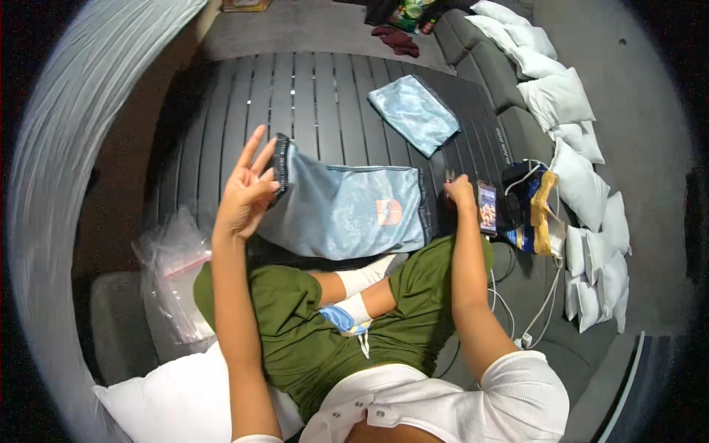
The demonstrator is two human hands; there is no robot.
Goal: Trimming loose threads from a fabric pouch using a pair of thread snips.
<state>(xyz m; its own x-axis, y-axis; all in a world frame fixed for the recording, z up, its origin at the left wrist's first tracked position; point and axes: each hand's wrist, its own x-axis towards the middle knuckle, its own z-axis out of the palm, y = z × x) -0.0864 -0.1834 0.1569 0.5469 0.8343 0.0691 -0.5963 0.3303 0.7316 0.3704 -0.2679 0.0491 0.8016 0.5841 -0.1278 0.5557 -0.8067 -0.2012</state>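
A light blue cloth piece (340, 207) with dark bands at both ends and a pink printed patch lies across the table edge in front of my crossed legs. Its left dark band is raised and pinched between the thumb and a finger of my left hand (251, 188), whose other fingers stretch upward. My right hand (461, 193) is closed at the right, just beyond the cloth's other end. From it pokes a small two-pronged metal tool (449, 177), like thread snips, mostly hidden by the fingers. A second blue cloth piece (415, 114) lies folded on the slatted black table (306, 103).
Beside my right hand lies a phone (487, 208) with its screen lit, then a blue and yellow bag (543, 210) and white cables (546, 303). White pillows (557, 96) line the grey sofa. Clear plastic bags (181, 280) rest at my left, near a white pillow (177, 402).
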